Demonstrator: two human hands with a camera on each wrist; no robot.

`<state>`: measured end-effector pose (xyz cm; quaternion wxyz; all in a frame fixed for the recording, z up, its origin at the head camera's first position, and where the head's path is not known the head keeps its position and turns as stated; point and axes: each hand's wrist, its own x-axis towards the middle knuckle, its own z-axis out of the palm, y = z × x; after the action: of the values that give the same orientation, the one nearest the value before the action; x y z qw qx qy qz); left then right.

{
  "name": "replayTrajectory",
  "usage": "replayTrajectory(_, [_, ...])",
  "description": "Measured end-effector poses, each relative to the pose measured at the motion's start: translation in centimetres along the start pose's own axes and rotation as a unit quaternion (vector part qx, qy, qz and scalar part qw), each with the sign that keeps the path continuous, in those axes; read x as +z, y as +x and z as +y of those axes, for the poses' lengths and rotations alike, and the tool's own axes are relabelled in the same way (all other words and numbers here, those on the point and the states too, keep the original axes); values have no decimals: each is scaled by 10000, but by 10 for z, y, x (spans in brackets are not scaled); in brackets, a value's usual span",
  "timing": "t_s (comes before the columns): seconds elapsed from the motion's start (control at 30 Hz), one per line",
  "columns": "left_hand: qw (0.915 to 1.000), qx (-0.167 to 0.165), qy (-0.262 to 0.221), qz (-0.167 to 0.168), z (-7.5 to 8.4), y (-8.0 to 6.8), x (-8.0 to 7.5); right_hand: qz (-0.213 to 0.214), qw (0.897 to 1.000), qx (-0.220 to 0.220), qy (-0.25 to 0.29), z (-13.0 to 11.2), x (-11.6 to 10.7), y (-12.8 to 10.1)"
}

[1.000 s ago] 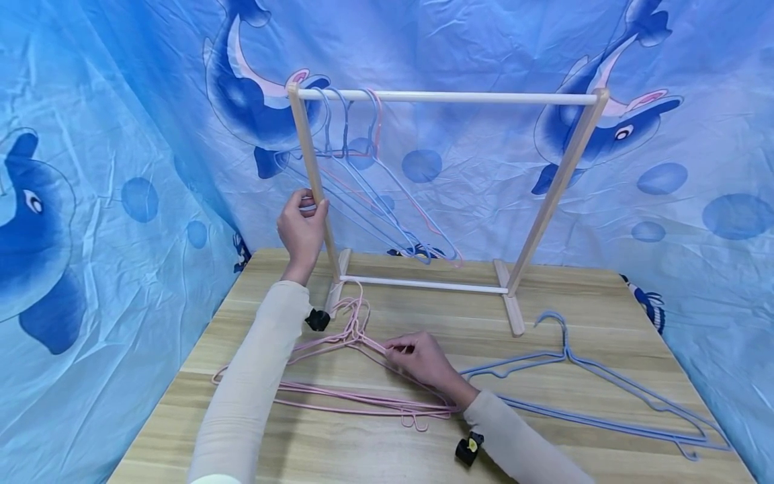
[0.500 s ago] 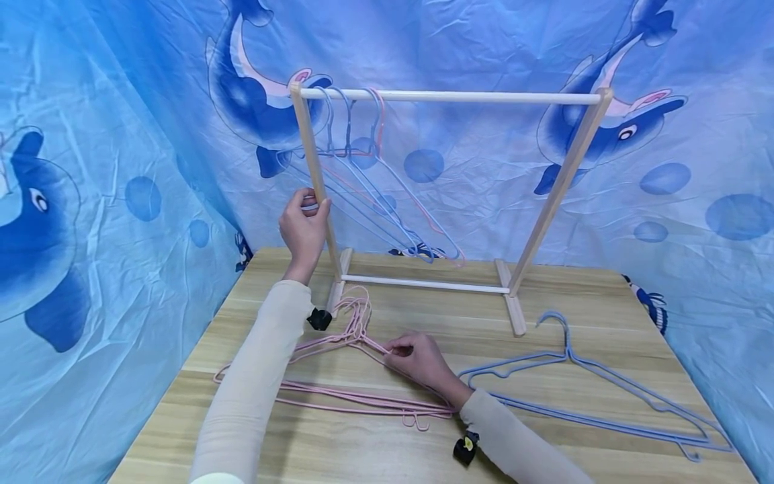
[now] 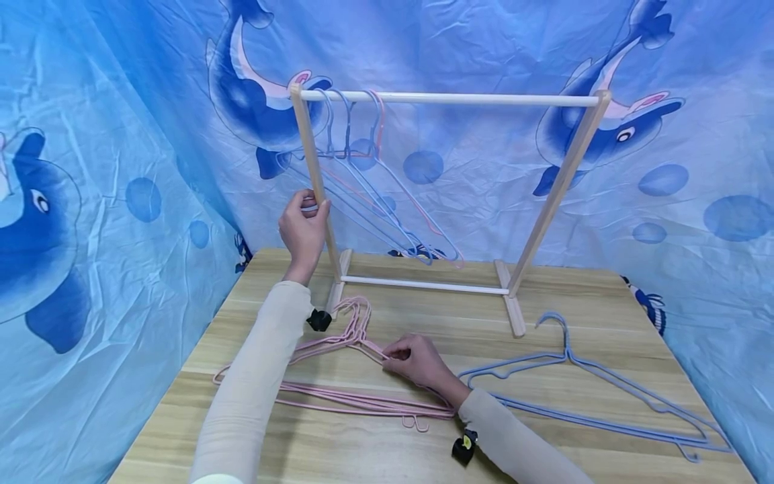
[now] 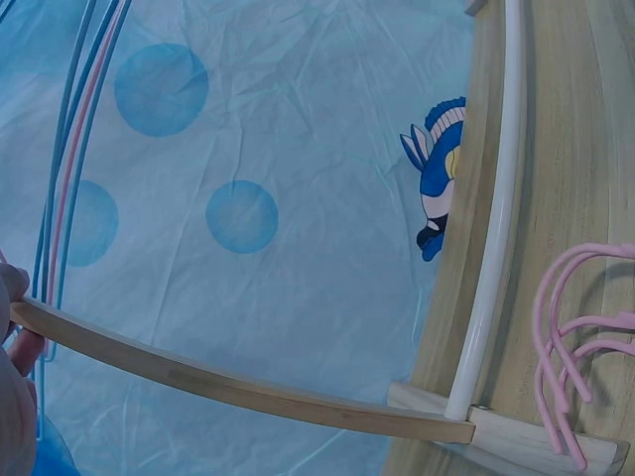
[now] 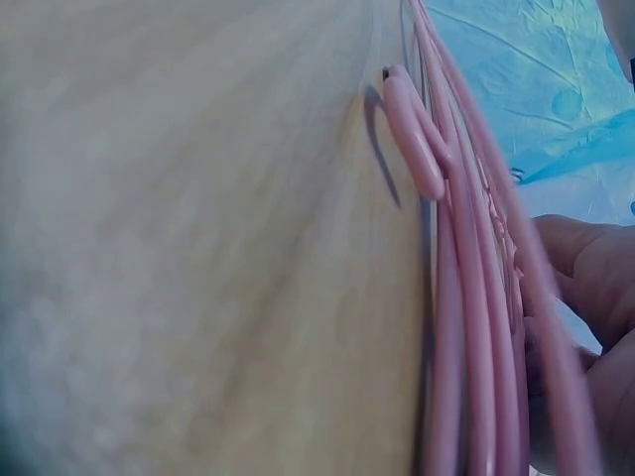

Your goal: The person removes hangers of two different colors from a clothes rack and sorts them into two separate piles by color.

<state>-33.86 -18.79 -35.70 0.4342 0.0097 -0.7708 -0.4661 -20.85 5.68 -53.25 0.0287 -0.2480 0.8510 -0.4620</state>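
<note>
- Right hand [image 3: 420, 359] low over the bench [image 3: 181, 417], fingers [image 3: 396, 351] curled and pinching a shoulder wire of the pink hangers [image 3: 338, 396]; the close wrist view shows fingertips pressed against the bundled pink wires.
- Pink hangers lie flat in a stack on the near-left bench, hooks pointing toward the rack foot.
- Blue hangers [image 3: 605, 396] lie flat to the right, apart from the hand.
- Left hand [image 3: 302, 228] raised, fingers wrapped round the left post [image 3: 314, 175] of the wooden rack [image 3: 450, 99].
- Hung hangers [image 3: 375, 195], blue and pink, crowd the rail's left end.
- Dolphin-print cloth [image 3: 121, 134] behind.
</note>
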Motion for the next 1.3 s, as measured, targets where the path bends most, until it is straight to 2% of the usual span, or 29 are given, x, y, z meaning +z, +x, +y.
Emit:
replayTrajectory(0.2, [10000,-22,-12,-3,-1,0,0,-124,9994,59,313,2,-3,-1])
replayTrajectory(0.37, [10000,-38,-4,-10,-2,0,0,-127,9979,184,605,-10,-20,-7])
replayTrajectory(0.53, [10000,-35,9,-25,-2,0,0,145,9963,159,835,-30,-49,-15])
replayTrajectory(0.77, [10000,-24,-27,-23,-2,0,1,695,9921,-39,1045,-44,-90,-29])
replayTrajectory(0.9, [10000,-19,0,-27,-2,-1,0,935,9907,-157,975,-54,-114,-36])
replayTrajectory(1.3, [10000,-45,49,-25,0,-1,0,1579,9864,-28,462,-87,-175,-41])
